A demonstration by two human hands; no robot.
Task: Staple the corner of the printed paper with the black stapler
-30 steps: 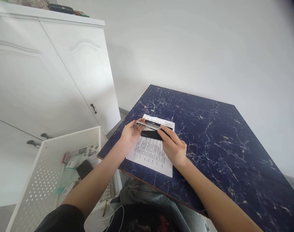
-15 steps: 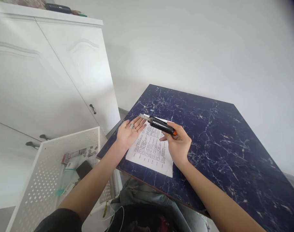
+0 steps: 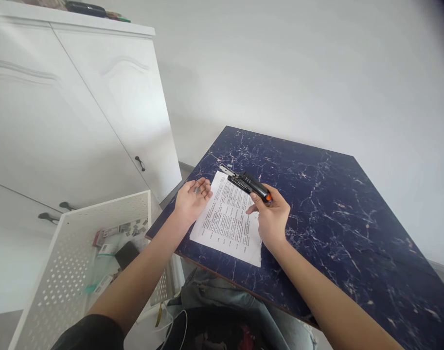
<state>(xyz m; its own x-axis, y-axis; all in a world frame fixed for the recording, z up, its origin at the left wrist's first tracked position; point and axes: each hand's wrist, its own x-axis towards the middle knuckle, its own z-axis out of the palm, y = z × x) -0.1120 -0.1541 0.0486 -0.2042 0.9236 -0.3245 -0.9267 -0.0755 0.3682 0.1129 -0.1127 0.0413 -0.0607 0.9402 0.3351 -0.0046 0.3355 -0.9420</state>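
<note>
My right hand (image 3: 273, 214) grips a black stapler (image 3: 253, 186) with an orange end, above the upper part of a printed sheet (image 3: 222, 223). A metal piece sticks out of the stapler's far end, pointing up and left. My left hand (image 3: 192, 200) is palm up beside the sheet's left edge, its fingers curling in. A small grey strip of staples (image 3: 196, 190) lies in it, partly hidden by the fingers. Another small grey strip (image 3: 229, 166) rests on the dark blue marbled table (image 3: 327, 209), just beyond the sheet.
Left of the table stands a white perforated bin (image 3: 57, 272) with packets and a dark item inside. Behind it is a white cabinet (image 3: 79, 107) with black handles and things on top. A pale wall (image 3: 298, 73) rises behind the table. White cables (image 3: 170, 321) hang by the bin.
The stapler has turned in my right hand and drawn right, away from the left hand. My left fingers, stretched out before, have curled inward around the strip of staples.
</note>
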